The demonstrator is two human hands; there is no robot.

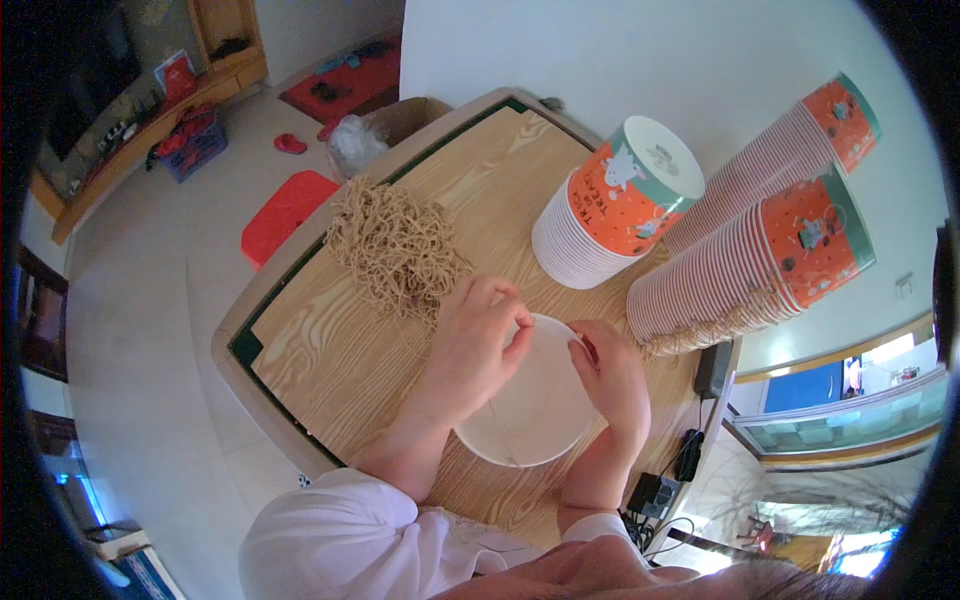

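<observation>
A white paper bucket (540, 400) with its open mouth toward me stands on the wooden table in front of my body. My left hand (478, 345) is at its far rim, thumb and fingertips pinched together; whatever lies between them is too small to make out. On the right side of the same rim, my right hand (612, 378) grips the wall, thumb over the edge and fingers curled outside. Beyond my left hand lies a tangled heap of tan cords (395, 245).
An upside-down stack of orange and green printed paper buckets (605, 205) stands at the far right. Two longer stacks lean beside it, the nearer stack (735, 260) with cords draped along it. Black power adapters (655, 495) sit by the right table edge. A red stool (285, 215) is left.
</observation>
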